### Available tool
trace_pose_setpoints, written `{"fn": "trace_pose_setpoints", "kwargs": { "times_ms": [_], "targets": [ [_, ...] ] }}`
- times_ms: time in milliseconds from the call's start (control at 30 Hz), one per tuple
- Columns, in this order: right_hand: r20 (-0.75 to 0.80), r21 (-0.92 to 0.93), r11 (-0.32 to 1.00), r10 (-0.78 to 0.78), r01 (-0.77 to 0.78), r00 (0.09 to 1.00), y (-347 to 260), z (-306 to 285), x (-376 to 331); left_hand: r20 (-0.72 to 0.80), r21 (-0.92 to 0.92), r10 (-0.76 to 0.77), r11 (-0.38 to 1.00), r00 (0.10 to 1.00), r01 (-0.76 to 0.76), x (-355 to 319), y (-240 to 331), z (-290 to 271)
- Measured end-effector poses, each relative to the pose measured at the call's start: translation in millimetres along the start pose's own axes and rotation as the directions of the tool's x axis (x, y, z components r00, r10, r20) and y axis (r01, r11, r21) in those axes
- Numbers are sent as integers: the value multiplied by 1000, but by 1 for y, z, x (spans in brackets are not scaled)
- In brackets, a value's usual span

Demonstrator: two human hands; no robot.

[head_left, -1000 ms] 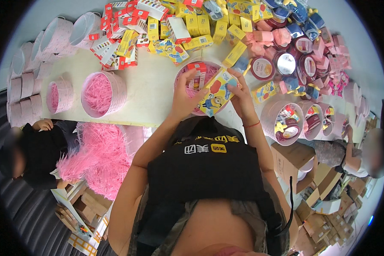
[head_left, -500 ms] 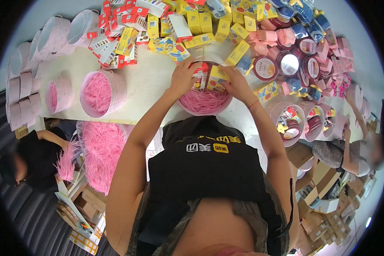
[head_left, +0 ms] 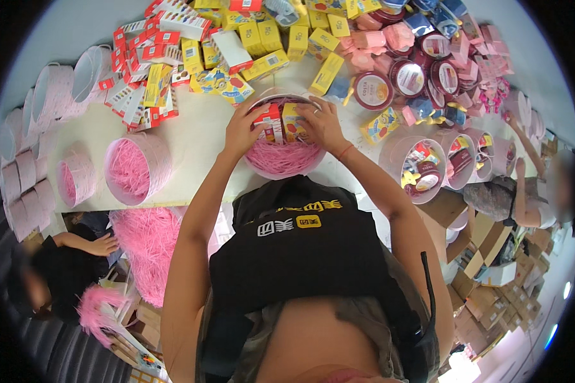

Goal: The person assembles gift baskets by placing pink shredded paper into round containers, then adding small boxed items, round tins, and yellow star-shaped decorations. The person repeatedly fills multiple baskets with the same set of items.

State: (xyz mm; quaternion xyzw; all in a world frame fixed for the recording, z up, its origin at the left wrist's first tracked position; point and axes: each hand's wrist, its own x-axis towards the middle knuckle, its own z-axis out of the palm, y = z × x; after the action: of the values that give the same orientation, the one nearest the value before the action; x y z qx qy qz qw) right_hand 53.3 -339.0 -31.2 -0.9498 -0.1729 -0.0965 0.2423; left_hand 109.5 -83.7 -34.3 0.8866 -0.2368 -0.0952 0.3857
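In front of me on the table stands a round pale pink bucket [head_left: 267, 96] filled with pink shredded paper [head_left: 283, 157]. A red-and-white box [head_left: 268, 124] and a yellow box [head_left: 293, 122] sit side by side in it, on the shreds. My left hand [head_left: 243, 132] grips the red-and-white box from the left, its wrist by the bucket's rim. On the other side, my right hand [head_left: 326, 130] curls its fingers over the yellow box. Part of each box is covered by my fingers.
Two shred-filled buckets [head_left: 138, 167] [head_left: 76, 180] stand at left, near stacked buckets [head_left: 48, 93]. Red-and-white boxes [head_left: 184, 24], yellow boxes [head_left: 269, 38] and round dark-red tubs [head_left: 372, 90] pile up behind. Filled buckets [head_left: 414, 167] line the right. Co-workers [head_left: 64, 271] [head_left: 535, 191] flank me.
The two boxes now stand closer together in the bucket, with my hands still on them. The view has shifted. At left, the co-worker's hand has come away from the bunch of pink shreds.
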Motion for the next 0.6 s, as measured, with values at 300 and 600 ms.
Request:
{"fn": "trace_pose_setpoints", "kwargs": {
  "times_ms": [300, 600],
  "targets": [
    [-306, 18, 965, 256, -263, 917, 69, -37, -12, -102, 38, 23, 999, 994, -19, -3, 13, -5],
    [-297, 133, 734, 670, -665, 680, 162, -57, -26, 40, 139, 44, 989, 998, -49, 123, 114, 109]
  ]
}}
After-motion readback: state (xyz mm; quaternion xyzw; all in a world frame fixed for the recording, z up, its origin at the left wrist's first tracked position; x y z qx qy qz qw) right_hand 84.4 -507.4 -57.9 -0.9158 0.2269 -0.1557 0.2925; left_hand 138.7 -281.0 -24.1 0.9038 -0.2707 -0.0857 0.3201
